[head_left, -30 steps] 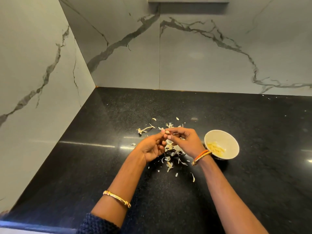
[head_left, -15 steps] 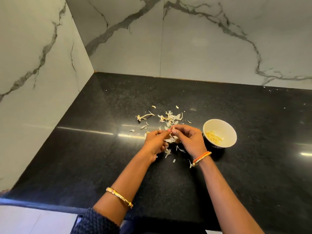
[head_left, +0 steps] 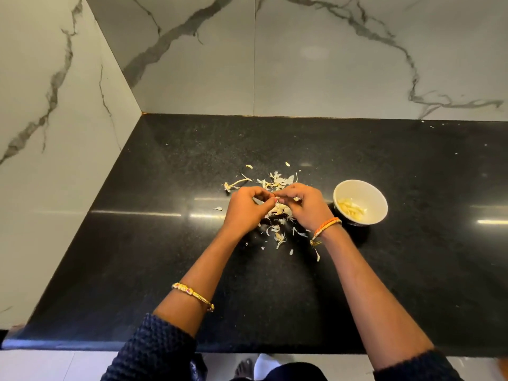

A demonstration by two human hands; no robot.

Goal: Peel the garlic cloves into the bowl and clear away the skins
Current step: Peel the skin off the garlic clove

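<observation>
My left hand (head_left: 245,210) and my right hand (head_left: 305,207) meet fingertip to fingertip over the middle of the black counter. Between them they pinch a small garlic clove (head_left: 275,199), mostly hidden by the fingers. A pale clump of garlic and skin (head_left: 279,209) lies just under the hands. Loose papery skins (head_left: 277,180) are scattered behind the hands, and more skins (head_left: 279,237) lie in front of them. A small white bowl (head_left: 377,198) stands right of my right hand, with peeled yellowish cloves (head_left: 351,208) inside.
The black stone counter (head_left: 165,257) fills a corner between two marble walls (head_left: 302,64), left and back. Its front edge runs along the bottom of the view, with floor and a bare foot (head_left: 244,368) below it.
The camera has tilted down, so the counter's front edge and floor now show. Both hands stay together at the skin pile, working on the clove.
</observation>
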